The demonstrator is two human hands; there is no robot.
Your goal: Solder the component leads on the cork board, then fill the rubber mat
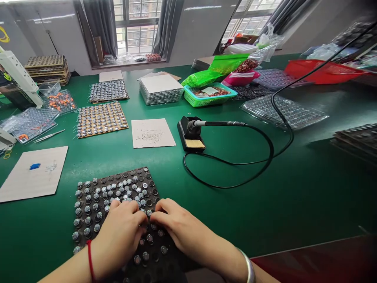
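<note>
A dark board [118, 177] with rows of round holes lies at the front of the table, many small silver round parts [87, 210] standing in it and others loose in a heap near its middle. Over the board's centre is my left hand [125, 224], a red string on its wrist, fingers bent and closed; what its fingertips hold is hidden. My right hand [173, 220], with a silver bangle on the wrist, reaches in from the right. Its thumb and forefinger pinch close to a silver part at the board's right side; whether they grip it is too small to tell.
A soldering iron [218, 123] rests in its stand [183, 137], its black cable looping right. Beyond the board lie a white card [153, 129], filled boards [101, 118], stacked trays [160, 92] and a green basket [206, 101]. Another card [35, 181] with blue pieces is left.
</note>
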